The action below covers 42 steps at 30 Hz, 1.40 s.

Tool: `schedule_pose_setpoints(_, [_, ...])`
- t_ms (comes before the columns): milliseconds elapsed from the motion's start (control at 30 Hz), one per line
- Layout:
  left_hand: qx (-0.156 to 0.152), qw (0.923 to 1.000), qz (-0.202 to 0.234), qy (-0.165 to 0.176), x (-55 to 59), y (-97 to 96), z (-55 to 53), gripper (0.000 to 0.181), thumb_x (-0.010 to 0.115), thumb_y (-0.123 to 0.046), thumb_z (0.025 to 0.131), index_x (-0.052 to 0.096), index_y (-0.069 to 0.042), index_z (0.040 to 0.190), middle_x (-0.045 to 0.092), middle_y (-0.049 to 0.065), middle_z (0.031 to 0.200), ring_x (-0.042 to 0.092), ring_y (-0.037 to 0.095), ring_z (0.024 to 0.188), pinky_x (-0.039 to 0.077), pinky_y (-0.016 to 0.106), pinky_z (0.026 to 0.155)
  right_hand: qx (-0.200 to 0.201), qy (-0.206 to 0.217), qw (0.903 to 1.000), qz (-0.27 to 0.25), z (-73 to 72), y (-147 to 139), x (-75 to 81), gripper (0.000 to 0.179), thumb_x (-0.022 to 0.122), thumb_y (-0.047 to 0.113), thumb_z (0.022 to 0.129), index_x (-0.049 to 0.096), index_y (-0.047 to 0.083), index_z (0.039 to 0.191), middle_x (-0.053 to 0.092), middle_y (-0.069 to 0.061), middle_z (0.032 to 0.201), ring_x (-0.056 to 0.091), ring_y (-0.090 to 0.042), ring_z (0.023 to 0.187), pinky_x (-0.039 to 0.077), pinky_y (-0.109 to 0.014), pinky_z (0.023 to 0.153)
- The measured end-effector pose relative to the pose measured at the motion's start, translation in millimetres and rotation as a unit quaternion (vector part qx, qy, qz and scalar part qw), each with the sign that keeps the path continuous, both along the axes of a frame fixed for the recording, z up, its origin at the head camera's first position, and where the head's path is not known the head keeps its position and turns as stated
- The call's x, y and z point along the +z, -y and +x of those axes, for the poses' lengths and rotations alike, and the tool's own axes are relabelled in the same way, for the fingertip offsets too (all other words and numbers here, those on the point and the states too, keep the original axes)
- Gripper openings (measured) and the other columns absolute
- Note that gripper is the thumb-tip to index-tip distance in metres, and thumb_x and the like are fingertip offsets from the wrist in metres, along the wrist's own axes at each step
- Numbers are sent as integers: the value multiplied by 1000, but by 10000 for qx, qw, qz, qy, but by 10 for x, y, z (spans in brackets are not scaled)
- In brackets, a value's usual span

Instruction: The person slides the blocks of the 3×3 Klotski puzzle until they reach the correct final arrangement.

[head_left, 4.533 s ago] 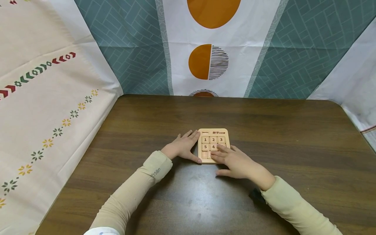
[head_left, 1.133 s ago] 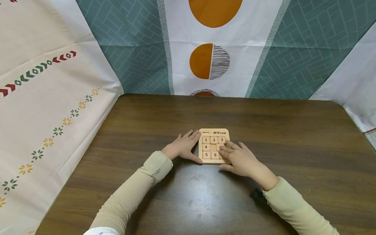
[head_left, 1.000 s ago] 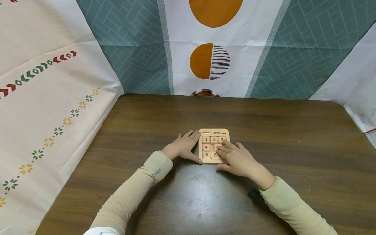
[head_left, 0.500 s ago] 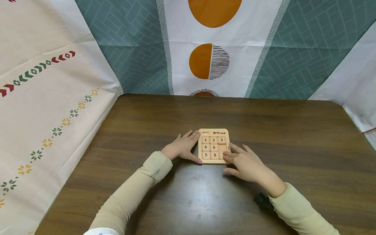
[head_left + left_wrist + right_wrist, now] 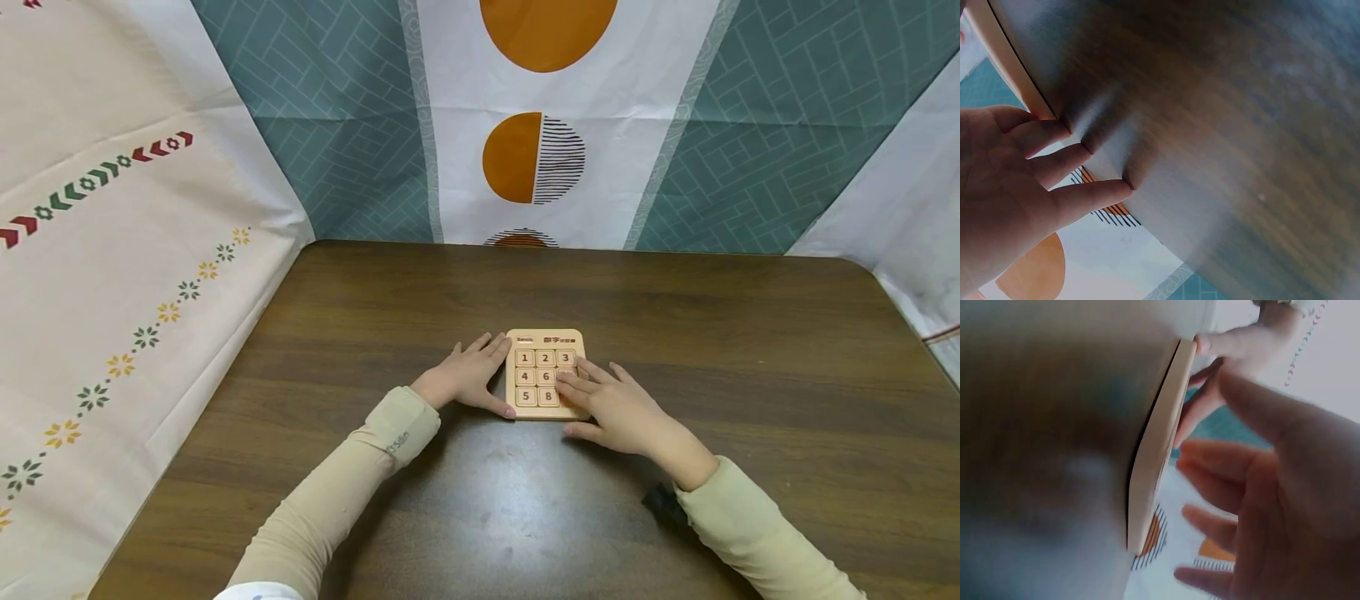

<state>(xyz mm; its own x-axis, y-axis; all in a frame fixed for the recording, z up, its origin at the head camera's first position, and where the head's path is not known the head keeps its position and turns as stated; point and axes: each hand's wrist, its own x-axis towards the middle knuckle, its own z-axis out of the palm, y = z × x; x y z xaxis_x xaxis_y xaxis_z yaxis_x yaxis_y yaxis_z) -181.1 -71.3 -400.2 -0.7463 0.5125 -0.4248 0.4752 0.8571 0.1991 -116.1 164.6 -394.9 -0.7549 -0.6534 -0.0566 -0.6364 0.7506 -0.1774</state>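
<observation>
A wooden number slide puzzle point(image 5: 547, 337) lies flat on the table. Its visible tiles read 1, 2, 3 in the top row, then 4 and 6, then 5 and 8. My left hand point(image 5: 468, 375) rests spread at the puzzle's left edge, thumb at the near corner. In the left wrist view, that hand's point(image 5: 1010, 181) fingertips touch the tabletop. Over the right column lies my right hand point(image 5: 618, 408), fingers nearly straight at the tiles; it hides the column's lower two places. In the right wrist view, the right hand point(image 5: 1266, 500) is beside the puzzle's side point(image 5: 1157, 450).
The dark wooden table point(image 5: 405, 300) spreads around the puzzle. Behind it hangs a teal and white patterned cloth point(image 5: 360, 125), and a cream cloth point(image 5: 150, 250) hangs along the left. A small black object point(image 5: 663, 502) is under the right wrist.
Since 4.5 s ago, the 4 and 5 tiles have shifted and the 6 has slid left to the centre. My right hand has just moved left and away over the puzzle. The left stays put.
</observation>
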Motion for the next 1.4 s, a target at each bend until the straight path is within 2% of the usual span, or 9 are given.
schedule_pose_setpoints(133, [5,10000,21,-34,-3,0,0,115,62,-67,68,2,-9,147,2,5,152,1,25,138,13,56,104,428,141,9989,-154,24,16,-38,60,57,46,85,50,10,132,46,-5,136,26,-32,132,22,-61,97])
schedule_pose_setpoints(433, [6,10000,82,-5,-1,2,7,115,63,-66,68,2,-9,147,1,5,152,0,25,138,11,57,104,277,63,9996,-58,40,-124,37,54,61,42,84,56,9,127,51,-7,131,31,-34,130,24,-62,95])
schedule_pose_setpoints(567, [5,10000,68,-17,2,3,9,115,63,-66,68,2,-9,147,1,5,152,1,25,138,12,57,104,465,-15,9989,-83,31,-18,72,58,62,43,83,54,8,128,49,-8,133,31,-33,130,24,-62,96])
schedule_pose_setpoints(733, [18,10000,83,-11,9,-2,11,115,64,-67,68,3,-9,147,2,6,152,2,25,138,13,57,104,794,318,9963,-2,23,193,55,63,57,47,85,46,9,135,42,-6,139,27,-32,132,23,-60,98])
schedule_pose_setpoints(833, [23,10000,83,2,8,-4,11,115,63,-67,68,3,-9,147,2,6,152,2,25,138,13,57,104,797,400,9960,108,26,217,46,62,56,47,86,48,9,134,43,-5,138,28,-31,132,23,-60,97])
schedule_pose_setpoints(1133, [14,10000,-7,-59,8,0,2,116,63,-68,68,2,-9,147,2,6,152,2,26,138,13,57,103,583,356,9975,180,29,44,105,57,60,43,84,53,8,129,48,-10,134,30,-34,130,24,-61,96])
schedule_pose_setpoints(1300, [12,10000,1,-51,6,-7,3,116,63,-67,68,3,-8,147,2,6,152,2,27,138,13,58,103,668,236,9973,217,-61,179,115,62,59,45,84,49,7,132,43,-8,138,28,-33,131,25,-61,96])
schedule_pose_setpoints(1400, [12,10000,5,-28,2,-10,11,116,63,-67,68,3,-8,147,2,6,152,2,27,138,13,58,103,683,323,9967,295,-108,269,98,63,58,47,85,48,8,134,41,-6,140,26,-32,132,24,-60,97])
